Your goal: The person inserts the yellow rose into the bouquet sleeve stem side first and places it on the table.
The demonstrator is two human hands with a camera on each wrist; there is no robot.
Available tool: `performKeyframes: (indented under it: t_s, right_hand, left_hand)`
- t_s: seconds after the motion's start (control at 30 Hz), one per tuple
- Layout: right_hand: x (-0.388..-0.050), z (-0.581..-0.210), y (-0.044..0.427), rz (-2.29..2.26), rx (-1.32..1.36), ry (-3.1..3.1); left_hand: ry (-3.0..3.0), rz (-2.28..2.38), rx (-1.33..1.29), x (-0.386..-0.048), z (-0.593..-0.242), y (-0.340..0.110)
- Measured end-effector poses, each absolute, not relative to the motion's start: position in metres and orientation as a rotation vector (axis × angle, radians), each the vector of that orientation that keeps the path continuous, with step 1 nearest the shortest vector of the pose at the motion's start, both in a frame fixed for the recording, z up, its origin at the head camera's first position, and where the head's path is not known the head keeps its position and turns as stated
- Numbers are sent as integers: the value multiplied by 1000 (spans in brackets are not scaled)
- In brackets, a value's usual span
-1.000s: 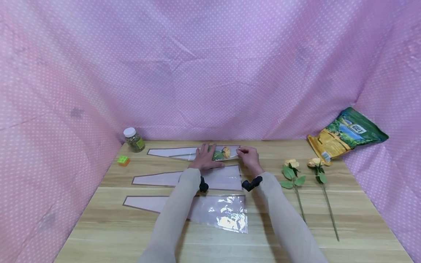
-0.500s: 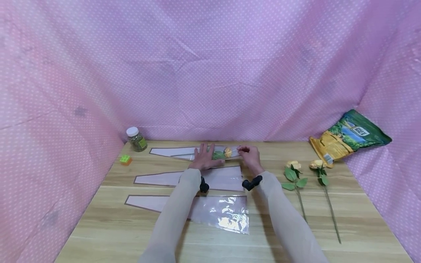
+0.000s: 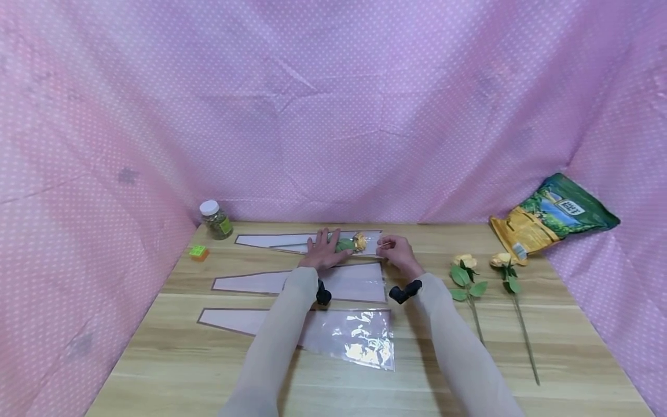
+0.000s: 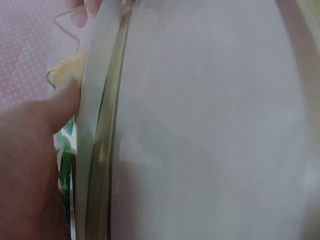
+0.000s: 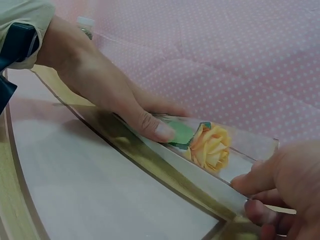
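Note:
A yellow rose [image 5: 212,148] with green leaves lies inside a clear flower sleeve [image 3: 281,240], the farthest of three on the table. My left hand [image 3: 322,253] rests on this sleeve with fingers spread, over the rose's stem and leaves. In the left wrist view, the left thumb [image 4: 67,102] presses near the bloom. At the sleeve's wide right end, my right hand [image 3: 398,253] pinches the near edge of the plastic. The right wrist view shows its thumb [image 5: 255,181] above the edge and curled fingers below.
Two more flat sleeves, a middle one [image 3: 359,282] and a near one [image 3: 333,333], lie closer to me. On the right are two loose roses [image 3: 464,278] [image 3: 508,278] and a green-yellow bag [image 3: 552,217]. A jar [image 3: 216,221] and small block [image 3: 198,253] stand at left.
My right hand has shifted slightly right and toward me along the sleeve's wide end. The left hand has stayed on the sleeve.

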State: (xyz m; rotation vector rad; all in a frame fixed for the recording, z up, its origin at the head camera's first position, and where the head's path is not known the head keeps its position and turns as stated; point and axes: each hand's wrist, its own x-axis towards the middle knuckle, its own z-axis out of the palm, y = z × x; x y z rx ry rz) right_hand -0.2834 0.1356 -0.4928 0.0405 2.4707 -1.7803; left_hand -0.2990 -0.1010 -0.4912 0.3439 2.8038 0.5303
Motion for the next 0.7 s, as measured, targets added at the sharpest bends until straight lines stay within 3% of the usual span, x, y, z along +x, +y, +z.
performKeyframes:
  t_s: [0.7]
  right_hand:
    - [-271,-489,146,-1854,192,2414]
  left_hand:
    - [2899,506,160,-309,-491,-93]
